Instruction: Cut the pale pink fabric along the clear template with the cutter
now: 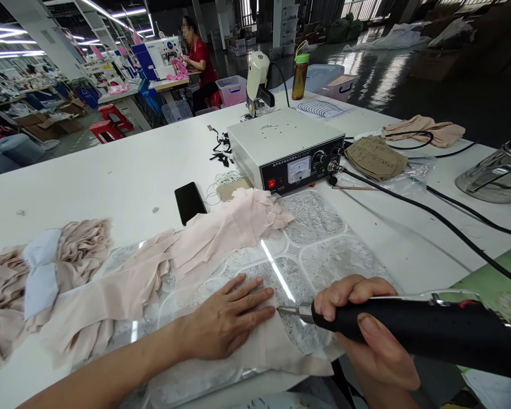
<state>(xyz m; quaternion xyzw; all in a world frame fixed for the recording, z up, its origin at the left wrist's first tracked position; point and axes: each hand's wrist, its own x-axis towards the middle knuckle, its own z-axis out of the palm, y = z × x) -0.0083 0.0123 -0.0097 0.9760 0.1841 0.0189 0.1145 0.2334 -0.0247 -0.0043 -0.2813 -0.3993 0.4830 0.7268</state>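
White tabletop (123,176) | thin pink fabric (281,347) | left fingers (255,299) flat, parted on it | right fingers (340,292) curled round smooth black tool (434,326)

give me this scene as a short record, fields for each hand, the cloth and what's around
left hand: flat on pale pink cloth
right hand: gripping a black-handled tool
tool tip: pointed at the cloth beside the left hand, contact unclear
under the cloth: patterned mat
farther back: pink cloth pile, phone, box with a dial
behind the box: bottle with a green lid
background: person in red at a sewing machine
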